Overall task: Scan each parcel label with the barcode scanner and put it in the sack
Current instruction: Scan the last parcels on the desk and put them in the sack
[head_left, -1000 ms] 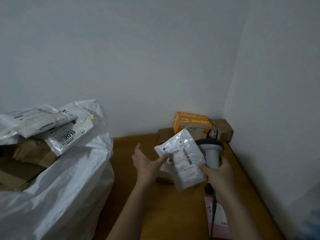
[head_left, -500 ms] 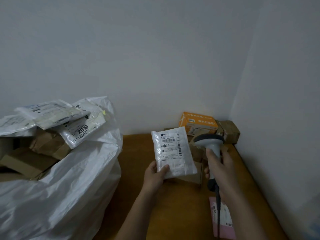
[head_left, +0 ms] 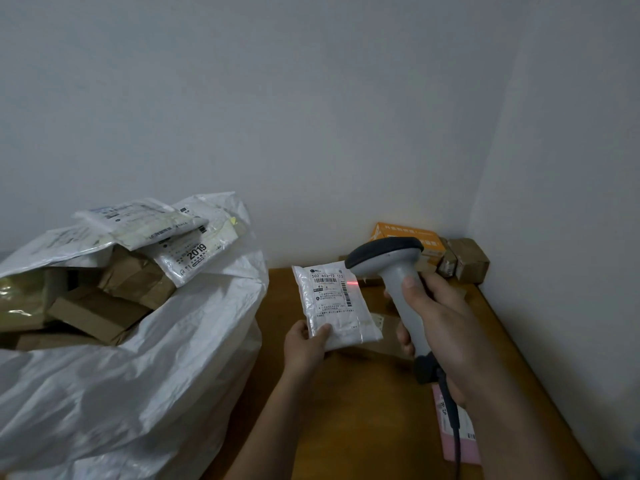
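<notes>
My left hand [head_left: 304, 344] pinches the lower left corner of a white plastic parcel [head_left: 334, 304] and holds it upright above the wooden table [head_left: 346, 427], label facing me. My right hand [head_left: 440, 317] grips the handle of a grey barcode scanner [head_left: 391, 268], whose dark head points at the parcel. A red scan line [head_left: 352, 283] lights the label's right edge by a barcode. A large white sack [head_left: 138, 358] stands at the left, filled with cardboard boxes and white mailers.
An orange box [head_left: 408, 237] and small brown boxes [head_left: 467, 259] sit in the table's far right corner against the walls. A flat brown parcel [head_left: 388, 332] lies under the held one. A pink parcel [head_left: 460, 434] lies near the right front, with the scanner cable [head_left: 455, 434] over it.
The parcel passed from between both hands into my left hand alone and turned upright. My right hand raised the scanner toward it, and a red scan line now shows on the label.
</notes>
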### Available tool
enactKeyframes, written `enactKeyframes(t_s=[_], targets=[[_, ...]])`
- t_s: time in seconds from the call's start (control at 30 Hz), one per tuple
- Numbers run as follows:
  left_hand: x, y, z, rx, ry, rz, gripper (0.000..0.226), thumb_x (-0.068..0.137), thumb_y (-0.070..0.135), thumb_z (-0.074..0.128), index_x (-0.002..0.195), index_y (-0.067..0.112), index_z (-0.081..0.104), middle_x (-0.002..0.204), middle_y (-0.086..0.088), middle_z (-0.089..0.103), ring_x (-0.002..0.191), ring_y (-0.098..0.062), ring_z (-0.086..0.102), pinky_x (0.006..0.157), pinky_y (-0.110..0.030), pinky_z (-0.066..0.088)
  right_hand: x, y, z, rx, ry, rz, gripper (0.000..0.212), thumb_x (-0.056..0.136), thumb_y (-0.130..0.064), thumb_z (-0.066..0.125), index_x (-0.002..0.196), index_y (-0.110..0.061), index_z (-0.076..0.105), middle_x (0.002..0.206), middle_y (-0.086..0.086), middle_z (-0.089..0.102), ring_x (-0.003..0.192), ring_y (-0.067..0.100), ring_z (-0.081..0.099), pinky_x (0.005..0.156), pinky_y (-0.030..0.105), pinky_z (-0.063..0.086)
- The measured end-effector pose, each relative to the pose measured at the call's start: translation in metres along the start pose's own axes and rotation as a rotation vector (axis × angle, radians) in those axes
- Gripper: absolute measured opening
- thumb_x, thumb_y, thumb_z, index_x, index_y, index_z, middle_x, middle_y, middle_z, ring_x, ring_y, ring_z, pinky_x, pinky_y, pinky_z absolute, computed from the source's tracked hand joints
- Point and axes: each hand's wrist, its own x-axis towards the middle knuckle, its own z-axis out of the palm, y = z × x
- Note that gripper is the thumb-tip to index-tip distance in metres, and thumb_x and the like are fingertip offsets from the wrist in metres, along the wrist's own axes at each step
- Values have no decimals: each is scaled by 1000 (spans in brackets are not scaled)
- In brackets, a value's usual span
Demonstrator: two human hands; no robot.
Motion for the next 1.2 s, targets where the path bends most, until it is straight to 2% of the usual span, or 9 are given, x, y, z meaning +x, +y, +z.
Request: enactKeyframes(t_s=[0.23, 0.43, 0.57, 0.7, 0.8, 0.87, 0.97, 1.1, 1.2], targets=[[-7, -4, -13, 16, -32, 3, 23, 93, 10, 64, 115, 11, 58, 105, -4, 65, 91, -19, 66, 65, -27, 56, -21, -5, 12, -27, 47, -16, 21, 100, -37, 44, 104, -24, 60, 81, 6, 63, 51, 7, 52, 47, 22, 43], [-20, -9, -19, 46, -49, 16, 24, 92, 12, 65, 116, 11, 59, 105, -3, 66, 90, -18, 66, 65, -27, 56, -39, -6, 15, -29, 67, -39, 22, 101, -36, 43, 103, -20, 59, 68, 3, 56, 48, 7, 51, 45, 22, 42], [-36, -9, -24, 23, -33, 29, 27, 92, 13, 65, 119, 12, 58, 114, -8, 66, 94, -19, 67, 71, -31, 58, -49, -8, 14, -41, 44, -63, 22, 101, -35, 44, 102, -19, 59, 72, 5, 57, 51, 9, 51, 47, 25, 43], [-60, -6, -28, -32, -3, 45, 28, 93, 12, 64, 120, 11, 56, 113, -7, 66, 91, -19, 67, 60, -24, 55, -60, -9, 10, -70, 6, -71, 23, 101, -36, 43, 101, -19, 59, 83, 11, 64, 53, 10, 54, 52, 29, 45], [-85, -5, -33, -36, 23, 49, 23, 94, 13, 63, 116, 15, 57, 112, -7, 67, 94, -20, 69, 65, -27, 59, -69, -10, 4, -29, -1, -70, 23, 100, -37, 46, 102, -19, 61, 76, 11, 63, 54, 13, 55, 51, 30, 46], [-99, -2, -42, -32, 59, 103, 17, 94, 14, 62, 110, 21, 58, 111, -6, 69, 95, -21, 70, 75, -35, 61, -74, -9, 3, 20, -3, -68, 23, 96, -38, 53, 101, -17, 62, 67, 9, 60, 51, 12, 54, 48, 26, 45], [-120, 10, -71, -52, 167, 210, 26, 96, 13, 59, 119, 22, 54, 114, -6, 68, 98, -22, 70, 82, -44, 60, -75, -2, 11, 73, 4, -19, 30, 87, -39, 67, 102, -13, 67, 62, 7, 58, 47, 10, 53, 46, 24, 45], [-145, 33, -129, -107, 358, 345, 32, 98, 10, 54, 126, 25, 47, 111, -3, 67, 92, -16, 70, 63, -26, 58, -77, 8, 37, 172, -26, 81, 35, 81, -28, 75, 106, -4, 67, 60, 6, 55, 45, 11, 50, 45, 26, 43], [-148, 57, -175, -129, 544, 438, 35, 98, 9, 54, 130, 19, 45, 117, -8, 65, 98, -20, 68, 73, -34, 59, -82, 12, 59, 189, -63, 100, 25, 82, -21, 75, 101, -5, 69, 65, 10, 55, 48, 13, 50, 44, 24, 44]])
